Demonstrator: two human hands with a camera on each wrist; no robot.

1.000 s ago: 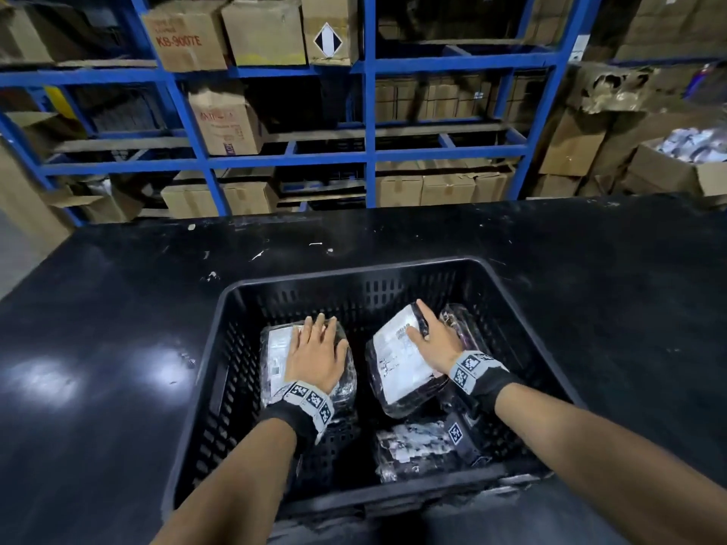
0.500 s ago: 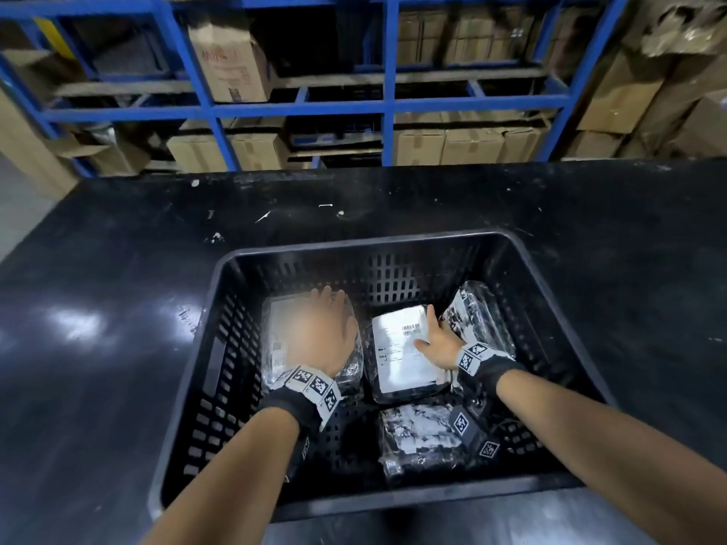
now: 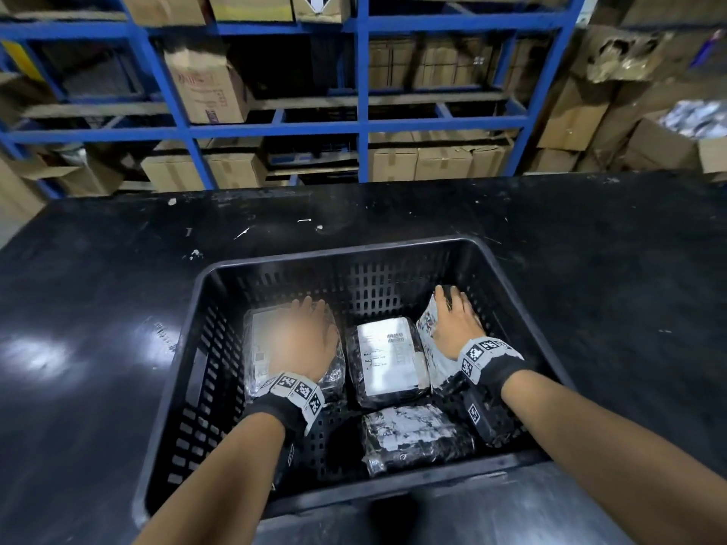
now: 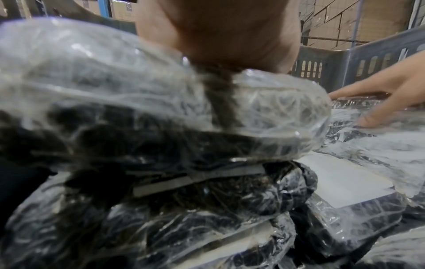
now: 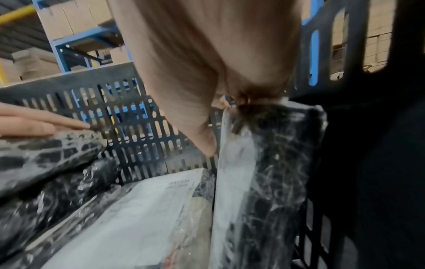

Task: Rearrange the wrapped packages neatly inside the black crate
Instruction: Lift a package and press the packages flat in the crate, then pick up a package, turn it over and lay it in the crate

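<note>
A black slotted crate (image 3: pixel 334 255) holds several plastic-wrapped packages. My left hand (image 3: pixel 303 336) lies flat, fingers straight, on the top package (image 3: pixel 255 348) of a stack at the crate's left; its palm (image 4: pixel 218 36) presses the wrap (image 4: pixel 115 91). A package with a white label (image 3: pixel 387 359) lies flat in the middle. My right hand (image 3: pixel 456 316) grips the upper edge of a package (image 3: pixel 432 348) standing on edge against the right wall, thumb (image 5: pixel 207 143) on its pale face (image 5: pixel 236 182). Another package (image 3: pixel 413 434) lies at the front.
The crate sits on a glossy black table (image 3: pixel 98 308) near its front edge. Blue steel shelving (image 3: pixel 362 123) with cardboard boxes (image 3: pixel 204 88) stands behind the table. More cartons (image 3: pixel 661 147) are piled at the back right.
My right hand left the labelled middle package, which now lies flat, and moved right to the package by the wall, tipping it up on edge. My left hand stayed on the left stack.
</note>
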